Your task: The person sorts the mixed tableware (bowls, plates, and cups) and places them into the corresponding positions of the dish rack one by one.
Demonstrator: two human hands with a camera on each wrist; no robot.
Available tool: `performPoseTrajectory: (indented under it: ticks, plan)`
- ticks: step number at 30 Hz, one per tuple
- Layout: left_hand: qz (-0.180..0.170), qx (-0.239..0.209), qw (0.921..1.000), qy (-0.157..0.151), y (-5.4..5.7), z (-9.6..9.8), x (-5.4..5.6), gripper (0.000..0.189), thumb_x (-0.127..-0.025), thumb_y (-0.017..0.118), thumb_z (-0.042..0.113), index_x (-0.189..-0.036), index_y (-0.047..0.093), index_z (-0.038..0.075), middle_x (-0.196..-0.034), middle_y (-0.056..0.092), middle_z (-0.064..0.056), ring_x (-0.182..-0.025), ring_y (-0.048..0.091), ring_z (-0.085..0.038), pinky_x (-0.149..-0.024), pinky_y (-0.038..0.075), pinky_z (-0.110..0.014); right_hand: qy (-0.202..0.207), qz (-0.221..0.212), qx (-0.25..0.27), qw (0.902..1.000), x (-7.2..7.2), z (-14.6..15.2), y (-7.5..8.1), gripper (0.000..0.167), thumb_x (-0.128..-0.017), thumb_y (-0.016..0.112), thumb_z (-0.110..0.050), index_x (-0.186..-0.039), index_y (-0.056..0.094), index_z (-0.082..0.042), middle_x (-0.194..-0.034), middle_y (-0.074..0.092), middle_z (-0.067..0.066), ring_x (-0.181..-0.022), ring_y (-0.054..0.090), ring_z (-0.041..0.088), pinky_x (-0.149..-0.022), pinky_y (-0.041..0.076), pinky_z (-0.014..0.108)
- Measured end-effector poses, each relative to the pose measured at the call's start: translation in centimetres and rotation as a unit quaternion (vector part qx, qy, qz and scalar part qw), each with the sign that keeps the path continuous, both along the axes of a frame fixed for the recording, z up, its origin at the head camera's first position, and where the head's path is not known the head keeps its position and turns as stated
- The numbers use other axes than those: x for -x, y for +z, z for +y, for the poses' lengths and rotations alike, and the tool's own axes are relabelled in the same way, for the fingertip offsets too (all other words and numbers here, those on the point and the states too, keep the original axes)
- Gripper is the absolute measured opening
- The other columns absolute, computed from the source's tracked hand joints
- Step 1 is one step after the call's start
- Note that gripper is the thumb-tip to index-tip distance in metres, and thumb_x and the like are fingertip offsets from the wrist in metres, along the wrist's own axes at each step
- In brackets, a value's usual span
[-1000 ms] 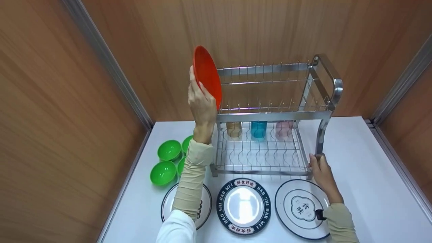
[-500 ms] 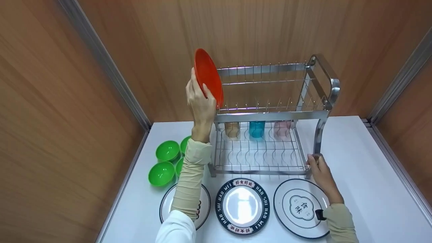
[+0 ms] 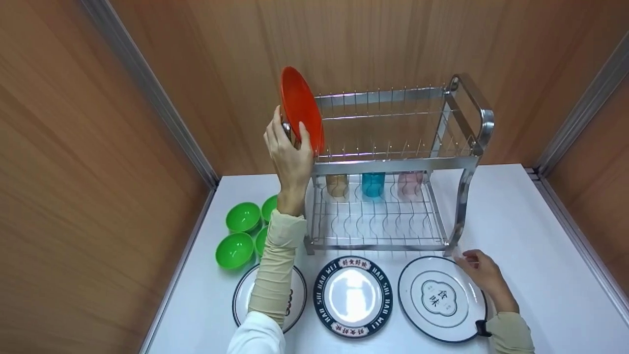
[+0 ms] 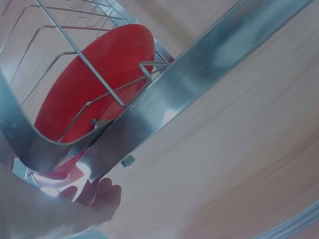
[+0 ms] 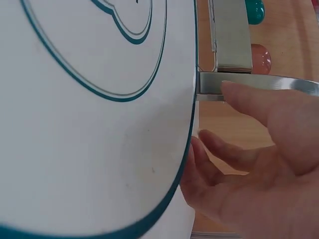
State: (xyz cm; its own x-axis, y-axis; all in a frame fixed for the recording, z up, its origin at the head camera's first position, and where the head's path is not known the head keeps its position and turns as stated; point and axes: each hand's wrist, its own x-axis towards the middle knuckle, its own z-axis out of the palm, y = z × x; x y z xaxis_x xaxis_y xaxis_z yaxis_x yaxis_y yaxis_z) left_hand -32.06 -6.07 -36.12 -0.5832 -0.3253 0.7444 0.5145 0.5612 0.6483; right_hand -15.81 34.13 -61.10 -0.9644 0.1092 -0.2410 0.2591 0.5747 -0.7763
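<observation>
A red plate (image 3: pixel 300 110) stands on edge at the left end of the upper tier of the metal dish rack (image 3: pixel 393 165). My left hand (image 3: pixel 291 157) is around the rack's left end, thumb in front of the plate and fingers apart from it; in the left wrist view the fingertips (image 4: pixel 112 195) show just below the rack's corner. At the lower right, my right hand (image 3: pixel 484 275) is beside the rim of a white plate (image 3: pixel 417 305) with blue lines. The right wrist view has its fingertips (image 5: pixel 194 144) right at that rim, thumb spread near the rack's foot.
Several green bowls (image 3: pixel 235 250) sit left of the rack, partly behind my sleeve. A dark-rimmed plate (image 3: pixel 354 297) and another white plate (image 3: pixel 242 295) lie in front. Tan (image 3: pixel 337 187), blue (image 3: pixel 373 185) and pink (image 3: pixel 410 184) cups are at the lower tier's back.
My right hand has let go of the rack's right leg and moved down to the plate's rim. My left hand has loosened from the red plate, shifting slightly down and left.
</observation>
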Motion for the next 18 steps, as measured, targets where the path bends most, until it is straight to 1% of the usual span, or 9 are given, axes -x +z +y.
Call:
performPoseTrajectory:
  ticks: [4,7,10,14,17,18]
  plan:
    - [0.005,-0.018,0.9998,-0.004,-0.3,-0.2,-1.0,0.054,-0.097,0.070,0.022,-0.144,0.053,0.002,-0.137,0.058,-0.015,-0.123,0.054,-0.025,-0.097,0.056,-0.035,0.023,-0.038,-0.017,0.9989,-0.2,0.3,-0.2,0.062,-0.105,0.056,-0.042,-0.130,0.053,0.014,-0.123,0.058,0.032,-0.116,0.056,0.046,-0.100,0.047,0.060]
    - [0.018,-0.031,0.9993,-0.007,-0.6,-0.3,-1.8,0.052,-0.098,0.069,0.023,-0.142,0.054,0.001,-0.136,0.058,-0.015,-0.122,0.054,-0.023,-0.098,0.056,-0.034,0.036,-0.059,-0.024,0.9973,-0.2,0.5,-0.3,0.063,-0.104,0.058,-0.041,-0.130,0.053,0.015,-0.120,0.060,0.031,-0.114,0.057,0.046,-0.099,0.047,0.061]
    - [0.035,-0.042,0.9985,-0.007,-1.0,-0.2,-2.8,0.050,-0.098,0.068,0.022,-0.141,0.054,-0.001,-0.136,0.057,-0.017,-0.125,0.054,-0.023,-0.103,0.052,-0.035,0.043,-0.057,-0.020,0.9972,-0.2,0.7,-0.5,0.062,-0.104,0.060,-0.036,-0.132,0.050,0.018,-0.121,0.059,0.034,-0.115,0.056,0.050,-0.101,0.045,0.064]
    - [0.046,-0.054,0.9974,-0.008,-1.7,-0.1,-4.1,0.048,-0.098,0.067,0.019,-0.139,0.054,-0.003,-0.137,0.056,-0.017,-0.128,0.053,-0.023,-0.112,0.045,-0.037,0.044,-0.050,-0.011,0.9977,-0.3,0.8,-0.6,0.056,-0.104,0.060,-0.032,-0.130,0.054,0.017,-0.117,0.063,0.030,-0.112,0.059,0.046,-0.100,0.046,0.062]
    - [0.051,-0.059,0.9969,-0.011,-2.2,0.0,-4.9,0.046,-0.098,0.067,0.018,-0.138,0.054,-0.003,-0.136,0.057,-0.016,-0.127,0.053,-0.023,-0.113,0.043,-0.040,0.043,-0.049,-0.011,0.9978,-0.3,0.8,-0.7,0.052,-0.105,0.058,-0.034,-0.128,0.057,0.013,-0.114,0.066,0.025,-0.110,0.061,0.042,-0.098,0.047,0.061]
    - [0.052,-0.061,0.9967,-0.012,-2.3,0.1,-5.1,0.045,-0.098,0.067,0.017,-0.137,0.055,-0.003,-0.135,0.058,-0.016,-0.127,0.054,-0.023,-0.113,0.043,-0.041,0.042,-0.049,-0.010,0.9979,-0.3,0.8,-0.6,0.052,-0.106,0.058,-0.034,-0.128,0.058,0.012,-0.115,0.065,0.026,-0.111,0.060,0.044,-0.099,0.047,0.062]
